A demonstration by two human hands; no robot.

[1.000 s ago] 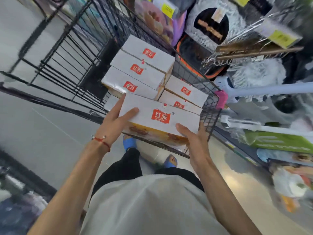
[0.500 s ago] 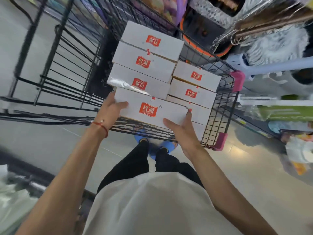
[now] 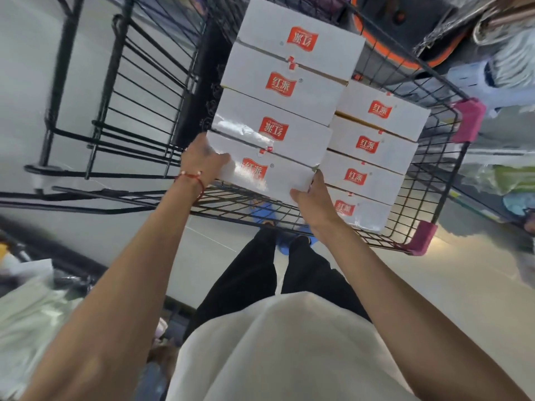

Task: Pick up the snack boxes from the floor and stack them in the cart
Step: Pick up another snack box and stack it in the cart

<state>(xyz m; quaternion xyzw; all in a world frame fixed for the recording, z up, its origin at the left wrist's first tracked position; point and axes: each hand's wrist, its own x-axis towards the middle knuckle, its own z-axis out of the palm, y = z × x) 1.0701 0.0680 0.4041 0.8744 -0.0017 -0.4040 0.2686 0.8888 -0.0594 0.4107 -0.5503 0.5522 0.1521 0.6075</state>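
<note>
Left hand [image 3: 202,159] and right hand [image 3: 317,202]: fingers clasp the white cardboard snack box with red logo [image 3: 278,176], at the 6 o'clock end of the left row in the black wire cart [image 3: 468,120]. Seven matching boxes [image 3: 373,144] are stacked, 12 to 3. I judge only the release is left; I see none on the floor.

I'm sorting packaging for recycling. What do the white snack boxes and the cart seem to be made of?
Snack boxes: probably cardboard, white with red printed logos, crisp folded edges; wrinkled glare suggests a clear plastic film wrap. Cart: likely metal wire, black coated, seen in its thin grid bars; pink corner caps look like moulded plastic.
</note>
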